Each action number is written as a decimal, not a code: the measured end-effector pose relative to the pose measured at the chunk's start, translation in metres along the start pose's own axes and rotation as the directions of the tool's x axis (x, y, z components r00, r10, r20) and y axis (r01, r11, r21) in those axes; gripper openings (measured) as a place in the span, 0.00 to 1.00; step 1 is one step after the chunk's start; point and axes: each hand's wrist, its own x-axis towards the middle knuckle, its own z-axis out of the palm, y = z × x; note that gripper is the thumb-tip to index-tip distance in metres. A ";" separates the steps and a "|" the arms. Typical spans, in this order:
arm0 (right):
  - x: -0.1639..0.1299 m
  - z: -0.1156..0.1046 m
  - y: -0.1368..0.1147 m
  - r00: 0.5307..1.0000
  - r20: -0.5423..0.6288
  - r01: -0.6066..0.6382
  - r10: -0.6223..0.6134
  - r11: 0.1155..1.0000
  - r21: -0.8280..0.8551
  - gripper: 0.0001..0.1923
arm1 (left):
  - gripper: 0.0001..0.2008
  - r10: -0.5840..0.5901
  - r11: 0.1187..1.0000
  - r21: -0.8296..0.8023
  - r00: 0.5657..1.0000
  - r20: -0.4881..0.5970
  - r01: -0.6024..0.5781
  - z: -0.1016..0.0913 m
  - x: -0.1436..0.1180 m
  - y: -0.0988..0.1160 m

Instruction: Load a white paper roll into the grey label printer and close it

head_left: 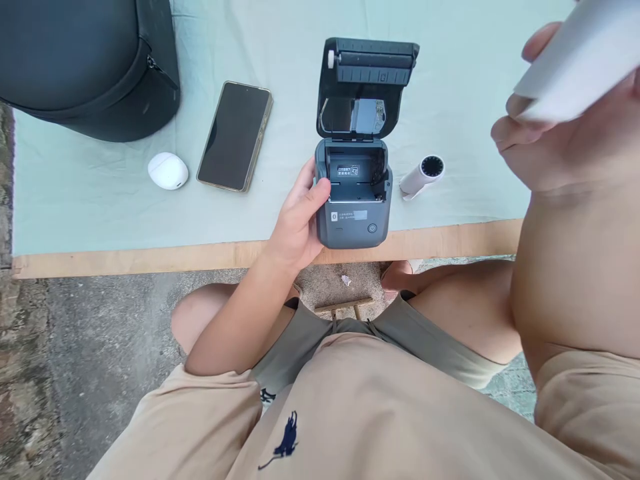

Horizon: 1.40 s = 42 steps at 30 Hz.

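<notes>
L hand (299,223) fingers wrapped on left side of label printer (356,190), lid open, at desk (150,257) front edge. R hand (555,143) raised close to cam, fingers pinching white paper (580,63). Paper roll (421,176) lies just right of printer.

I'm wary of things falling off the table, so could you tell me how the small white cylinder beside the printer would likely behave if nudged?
The white cylinder lies on its side, so it would probably roll easily. It sits near the table edge, so it might drop off. It looks small and likely light.
</notes>
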 end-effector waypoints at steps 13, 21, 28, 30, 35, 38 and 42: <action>0.005 -0.053 0.077 0.984 -0.013 0.153 -0.177 0.883 -0.444 0.27 | 0.16 0.032 0.999 0.023 0.999 -0.041 -0.031 0.003 0.004 -0.002; -0.014 -0.049 0.058 0.939 0.142 0.327 -0.312 0.686 -0.650 0.37 | 0.11 0.057 0.993 0.107 0.998 -0.024 -0.054 0.005 0.006 0.000; -0.045 0.007 0.049 0.824 0.352 0.546 -0.444 0.459 -0.701 0.29 | 0.14 0.049 0.999 0.021 0.999 0.013 -0.049 0.003 0.006 -0.002; -0.042 0.017 0.060 0.858 0.345 0.494 -0.380 0.428 -0.757 0.29 | 0.13 0.048 0.999 0.020 0.999 0.009 -0.048 0.003 0.005 -0.002; -0.035 0.019 0.070 0.926 0.317 0.377 -0.206 0.569 -0.731 0.20 | 0.14 0.028 1.000 0.014 1.000 0.011 -0.028 0.004 0.004 -0.001; -0.033 0.015 0.066 0.928 0.314 0.353 -0.202 0.748 -0.562 0.27 | 0.14 0.022 0.999 0.036 1.000 0.001 -0.022 0.004 0.003 0.000; -0.031 0.018 0.060 0.947 0.276 0.194 -0.165 0.977 -0.083 0.33 | 0.16 0.008 0.997 0.078 1.000 -0.029 -0.005 0.006 0.004 0.001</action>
